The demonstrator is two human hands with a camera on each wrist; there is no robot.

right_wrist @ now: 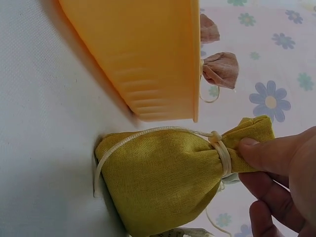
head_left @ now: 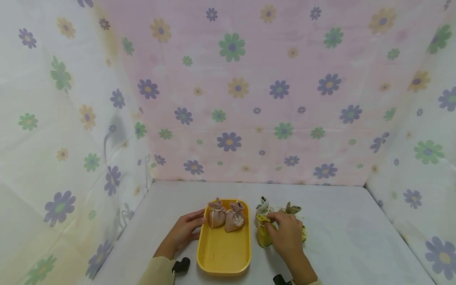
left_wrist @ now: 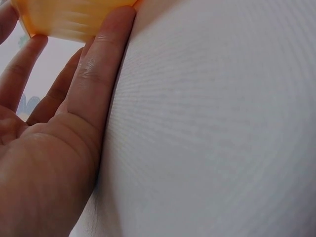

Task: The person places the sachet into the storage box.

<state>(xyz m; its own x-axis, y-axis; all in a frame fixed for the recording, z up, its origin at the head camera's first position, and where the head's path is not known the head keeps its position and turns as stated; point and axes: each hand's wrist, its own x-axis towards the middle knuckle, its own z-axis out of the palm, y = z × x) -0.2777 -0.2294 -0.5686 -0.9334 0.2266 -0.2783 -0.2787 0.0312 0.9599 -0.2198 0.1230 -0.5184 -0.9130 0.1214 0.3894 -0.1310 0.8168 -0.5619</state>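
A yellow-green drawstring pouch (right_wrist: 163, 180) stands upright on the table, and my right hand (head_left: 289, 233) pinches its gathered neck between thumb and fingers. The right wrist view shows a pale cord tied round that neck. My left hand (head_left: 186, 228) is at the left side of a yellow plastic tray (head_left: 224, 272), its extended fingers (left_wrist: 94, 74) touching the tray wall. Inside the tray, at its far end, are two dusty-pink drawstring pouches, a left one (head_left: 216, 215) and a right one (head_left: 234, 219) with a white flower on it.
Behind my right hand are a grey-green pouch (head_left: 263, 206) and a brownish pouch (head_left: 292, 208), both partly hidden. Another yellow-green pouch (head_left: 304, 234) peeks out to the right of the hand. Flower-printed cloth (head_left: 249, 99) encloses the white table (head_left: 342, 237) at the back and sides.
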